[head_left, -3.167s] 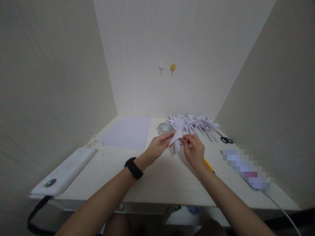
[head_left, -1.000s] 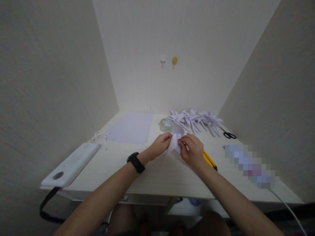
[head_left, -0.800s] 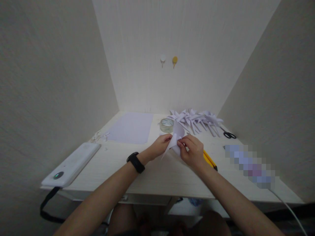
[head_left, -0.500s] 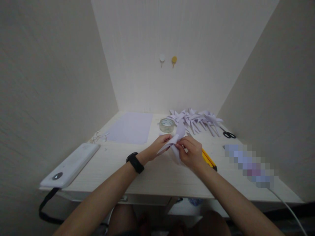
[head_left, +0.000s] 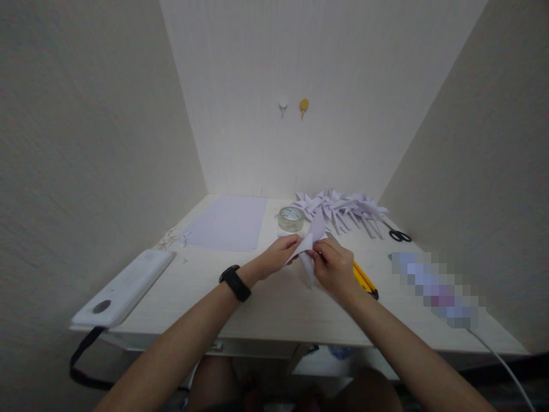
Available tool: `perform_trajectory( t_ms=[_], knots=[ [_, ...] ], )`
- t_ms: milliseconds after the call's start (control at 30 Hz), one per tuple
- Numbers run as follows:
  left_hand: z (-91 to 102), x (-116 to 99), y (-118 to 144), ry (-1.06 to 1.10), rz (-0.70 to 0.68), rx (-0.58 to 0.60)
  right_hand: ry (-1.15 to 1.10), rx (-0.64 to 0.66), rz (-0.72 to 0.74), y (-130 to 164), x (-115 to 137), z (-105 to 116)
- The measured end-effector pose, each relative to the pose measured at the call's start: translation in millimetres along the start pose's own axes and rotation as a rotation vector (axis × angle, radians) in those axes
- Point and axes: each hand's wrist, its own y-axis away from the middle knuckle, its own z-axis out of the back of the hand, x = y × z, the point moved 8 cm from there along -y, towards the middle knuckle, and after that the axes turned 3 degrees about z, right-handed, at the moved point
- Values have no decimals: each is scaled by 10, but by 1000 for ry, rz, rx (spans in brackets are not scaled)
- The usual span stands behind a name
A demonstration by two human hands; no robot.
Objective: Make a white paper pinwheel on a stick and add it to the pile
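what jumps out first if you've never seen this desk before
Both hands, left hand and right hand, pinch a folded white paper piece above the desk's middle. Behind it lies a pile of folded paper shapes beside a tape roll, with a yellow utility knife by the right wrist.

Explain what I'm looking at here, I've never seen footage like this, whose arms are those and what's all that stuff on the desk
The camera sits on a person's head, looking down at their own arms. The left hand, with a black wristband, and the right hand together pinch a folded piece of white paper above a pale desk. On the desk lie a flat paper sheet, a roll of tape, a pile of folded paper shapes, scissors, a yellow knife and a white device.
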Motion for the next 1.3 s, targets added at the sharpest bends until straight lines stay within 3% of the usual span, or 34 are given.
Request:
perform_trajectory(
  t_ms=[400, 567, 667, 800, 900, 1000, 1167, 1300],
  knots=[
    [8, -79, 26, -94, -88, -37, 135, -19, 112, 36, 111, -3],
    [48, 29, -2, 95, 19, -62, 68, -61, 95, 16, 140, 25],
    [7, 71, -10, 269, 67, -13, -23, -123, -46, -3, 29, 79],
    [-27, 104, -22, 453, 103, 27, -289, -171, -449, 41, -399, 80],
    [-29, 60, -25, 507, 48, 56, -750, 24, -689, 78, -567, -196],
    [-65, 52, -7, 483, 48, 112, -1110, 224, -834, 116, -477, -421],
    [-110, 80, 27, 418, 85, 132, -1156, 250, -939, 166, -404, -476],
    [-81, 84, 20, 372, 106, 51, -1133, 185, -987, 216, -440, -491]
  ],
)
